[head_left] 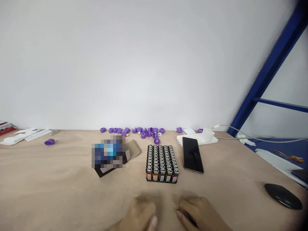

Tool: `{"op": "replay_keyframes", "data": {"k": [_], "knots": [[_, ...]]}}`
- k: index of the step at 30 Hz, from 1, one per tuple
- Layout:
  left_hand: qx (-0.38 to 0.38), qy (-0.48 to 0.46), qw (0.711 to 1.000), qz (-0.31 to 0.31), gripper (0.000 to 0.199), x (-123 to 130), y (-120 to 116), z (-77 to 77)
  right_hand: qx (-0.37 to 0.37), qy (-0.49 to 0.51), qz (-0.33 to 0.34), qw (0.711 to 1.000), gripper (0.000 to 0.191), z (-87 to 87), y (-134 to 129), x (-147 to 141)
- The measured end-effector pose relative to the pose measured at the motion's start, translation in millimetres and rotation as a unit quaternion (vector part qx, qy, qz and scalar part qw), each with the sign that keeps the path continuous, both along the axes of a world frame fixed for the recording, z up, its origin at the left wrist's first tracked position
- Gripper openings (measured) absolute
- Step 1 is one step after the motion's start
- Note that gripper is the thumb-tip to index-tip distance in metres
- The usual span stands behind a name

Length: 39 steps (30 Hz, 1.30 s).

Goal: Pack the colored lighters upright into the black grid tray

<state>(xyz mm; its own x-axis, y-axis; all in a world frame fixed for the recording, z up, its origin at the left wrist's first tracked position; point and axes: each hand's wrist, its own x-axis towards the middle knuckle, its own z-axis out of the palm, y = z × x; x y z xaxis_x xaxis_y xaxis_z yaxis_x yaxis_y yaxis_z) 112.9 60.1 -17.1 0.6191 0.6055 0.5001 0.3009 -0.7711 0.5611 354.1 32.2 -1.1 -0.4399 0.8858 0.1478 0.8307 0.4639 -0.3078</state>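
Observation:
My left hand (pixel 141 214) is at the bottom of the head view, low over the table, slightly blurred, with its fingers curled in and the thumb toward me. To its right, my right hand (pixel 198 212) rests loosely closed, a dark gap showing under its curled fingers. No object shows in either hand. Just beyond them stands a black tray (pixel 161 181) packed with upright lighters (pixel 161 162) in rows; red, yellow, dark, green and purplish bodies face me. Neither hand touches the tray.
Left of the tray sits an open dark box (pixel 106 170), partly pixelated. A phone (pixel 192 155) leans on a white power strip (pixel 180 140). Purple caps (pixel 143 135) lie along the wall. A black computer mouse (pixel 283 195) is at right, near a blue metal frame (pixel 260 80).

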Motion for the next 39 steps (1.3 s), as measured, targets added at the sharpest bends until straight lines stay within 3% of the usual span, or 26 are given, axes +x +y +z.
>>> {"op": "replay_keyframes", "data": {"k": [5, 10, 14, 20, 25, 32, 39], "knots": [[-0.055, -0.037, 0.987, 0.147, 0.006, -8.0, 44.1, 13.9, 0.007, -0.014, 0.005, 1.000, 0.020, 1.1, -0.8, -0.6], [-0.117, -0.019, 0.977, 0.178, 0.020, 4.0, 59.6, 21.3, -0.004, -0.012, -0.003, 1.000, 0.020, 3.2, -2.5, -1.2], [-0.141, -0.011, 0.973, 0.181, 0.013, 3.5, 61.3, 18.3, -0.003, -0.017, -0.007, 1.000, 0.020, 3.7, -2.3, -2.1], [-0.146, -0.033, 0.972, 0.182, 0.019, -0.5, 62.9, 16.8, -0.015, -0.020, -0.005, 1.000, 0.023, 6.2, 0.7, -3.5], [-0.165, -0.053, 0.959, 0.224, 0.032, -11.0, 50.5, 24.0, -0.018, -0.014, -0.007, 1.000, 0.021, 4.8, -1.0, -2.0], [-0.237, 0.049, 0.938, 0.248, 0.043, -35.6, 24.6, 22.6, -0.019, -0.005, -0.013, 1.000, 0.021, 2.5, 0.4, -2.1], [-0.252, 0.156, 0.911, 0.288, 0.037, -35.5, 33.1, 33.6, -0.033, -0.015, -0.015, 0.999, 0.023, 6.5, -0.8, -3.5]]}}
